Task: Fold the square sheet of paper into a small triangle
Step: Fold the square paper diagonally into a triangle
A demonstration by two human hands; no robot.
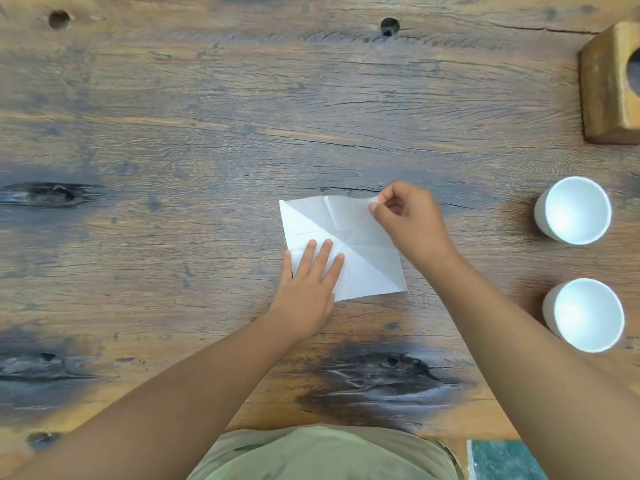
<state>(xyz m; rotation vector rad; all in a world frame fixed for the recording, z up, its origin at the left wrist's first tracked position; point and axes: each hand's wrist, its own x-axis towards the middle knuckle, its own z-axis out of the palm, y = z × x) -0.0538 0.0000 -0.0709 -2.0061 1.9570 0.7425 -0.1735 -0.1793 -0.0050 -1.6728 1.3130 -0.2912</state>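
Observation:
A white square sheet of paper lies unfolded on the wooden table, marked by several creases that cross at its middle. My left hand rests flat on its near left corner, fingers spread, pressing it down. My right hand pinches the far right corner between thumb and fingers, and that corner is lifted slightly off the table.
Two white cups stand to the right, one farther away and one nearer. A wooden block with a hole sits at the far right. A teal object shows beyond the table's near edge.

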